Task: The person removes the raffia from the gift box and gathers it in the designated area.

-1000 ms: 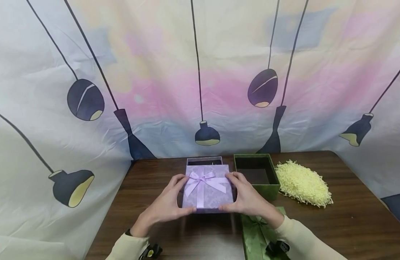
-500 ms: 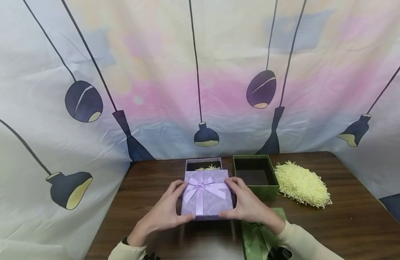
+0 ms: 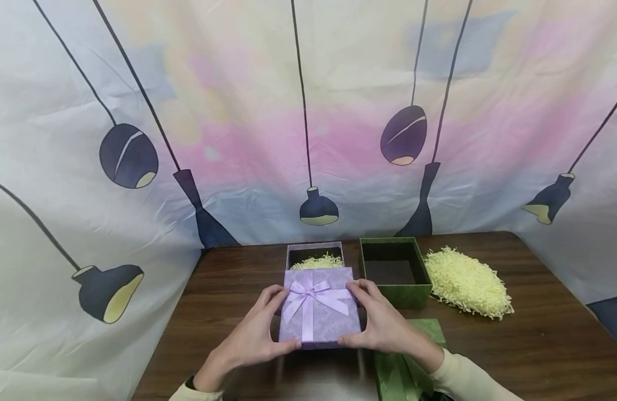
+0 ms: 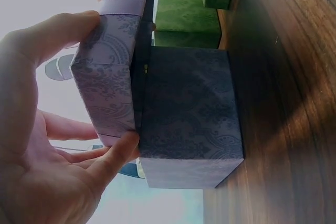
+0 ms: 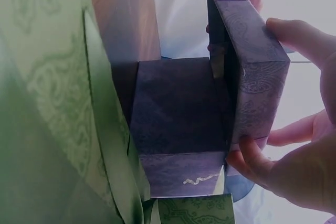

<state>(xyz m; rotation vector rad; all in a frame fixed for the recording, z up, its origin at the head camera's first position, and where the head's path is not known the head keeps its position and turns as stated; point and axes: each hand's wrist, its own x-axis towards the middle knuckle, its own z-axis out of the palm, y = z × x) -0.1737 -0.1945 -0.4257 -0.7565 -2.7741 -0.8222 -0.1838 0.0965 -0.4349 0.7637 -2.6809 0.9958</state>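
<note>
Head view shows the purple box [image 4: 191, 103] with yellow paper shred [image 3: 316, 262] inside it, as far as its uncovered far part reveals. That much looks done. Covering it looks unfinished: the purple lid [image 3: 324, 320], bow on top, sits over the near part of the box but is not seated, and both wrist views show a dark gap under it. Whether the lid's near edge touches the box I cannot tell.

To the right, the green box [image 3: 406, 296] is uncovered, its dark bottom showing; its apparent match, the green lid [image 3: 396, 379], lies nearer on the tabletop [image 3: 223, 278], partly behind the right forearm. A shred pile [image 3: 469, 284] rests just right of the green box. None of that side appears worked on at this moment.

The purple lid is between the two hands. The left hand [image 3: 255, 331] pinches its left side, thumb at the near edge and fingertips farther along the left edge. The right hand [image 3: 383, 323] mirrors this on the right, thumb near, fingertips farther up the right edge.
</note>
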